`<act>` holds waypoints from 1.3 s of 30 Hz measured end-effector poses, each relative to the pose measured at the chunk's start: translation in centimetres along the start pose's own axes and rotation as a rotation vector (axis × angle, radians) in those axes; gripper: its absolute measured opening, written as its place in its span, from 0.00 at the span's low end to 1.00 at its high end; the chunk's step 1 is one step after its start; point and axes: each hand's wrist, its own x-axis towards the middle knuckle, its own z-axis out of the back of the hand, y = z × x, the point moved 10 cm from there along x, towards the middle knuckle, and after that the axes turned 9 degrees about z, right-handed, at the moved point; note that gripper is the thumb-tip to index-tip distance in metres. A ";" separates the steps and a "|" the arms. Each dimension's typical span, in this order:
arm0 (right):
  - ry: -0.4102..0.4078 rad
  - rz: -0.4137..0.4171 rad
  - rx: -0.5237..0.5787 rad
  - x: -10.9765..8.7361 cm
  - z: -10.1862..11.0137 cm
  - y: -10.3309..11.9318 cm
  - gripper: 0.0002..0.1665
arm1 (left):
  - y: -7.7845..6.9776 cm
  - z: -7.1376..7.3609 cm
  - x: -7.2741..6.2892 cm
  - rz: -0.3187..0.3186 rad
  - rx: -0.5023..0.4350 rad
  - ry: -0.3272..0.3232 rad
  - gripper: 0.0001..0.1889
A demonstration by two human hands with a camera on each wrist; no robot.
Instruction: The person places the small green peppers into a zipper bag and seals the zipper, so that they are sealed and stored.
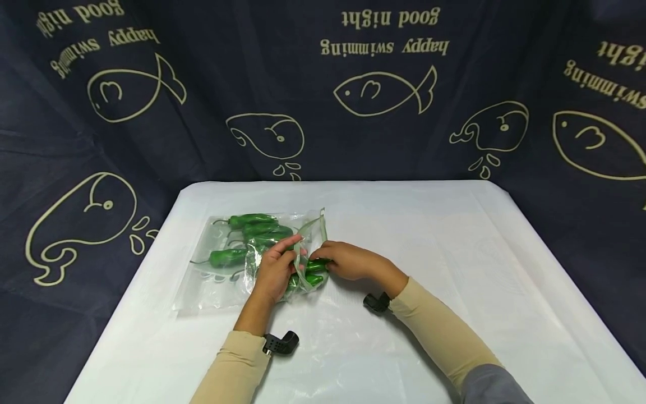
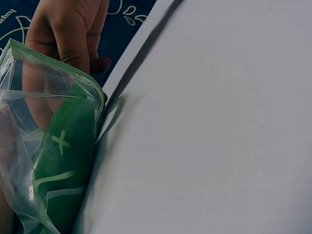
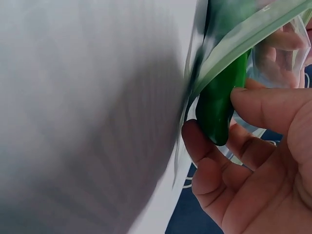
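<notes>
A clear zip bag [image 1: 202, 300] with a pale green zip edge lies on the left half of the table, several long green peppers [image 1: 227, 257] inside it. My left hand [image 1: 274, 273] grips the bag beside its open mouth, and its fingers show through the plastic in the right wrist view. At that mouth my right hand [image 1: 353, 261] pinches the tip of a green pepper [image 3: 219, 109] between thumb and fingers. The rest of this pepper is inside the bag, behind the zip edge [image 3: 253, 44]. Another pepper [image 1: 314, 279] lies just below it near the opening.
White sheeting covers the table [image 1: 429, 235]. Behind and beside it hangs a dark blue cloth [image 1: 303, 67] with fish and whale drawings. A black wrist camera [image 1: 282, 343] is on the left wrist, another [image 1: 376, 303] on the right.
</notes>
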 end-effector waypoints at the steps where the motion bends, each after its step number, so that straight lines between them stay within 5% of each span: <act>1: 0.000 0.004 0.005 0.0 0.1 0.0 0.24 | 0.0 0.0 0.0 0.000 -0.004 -0.003 0.23; 11: 0.006 -0.025 0.101 0.4 0.2 -0.3 0.22 | -0.2 0.1 0.2 -0.014 -0.044 -0.019 0.23; 39: -0.008 -0.060 0.155 0.9 -0.3 -1.0 0.17 | 0.0 0.1 0.2 -0.023 -0.011 -0.005 0.23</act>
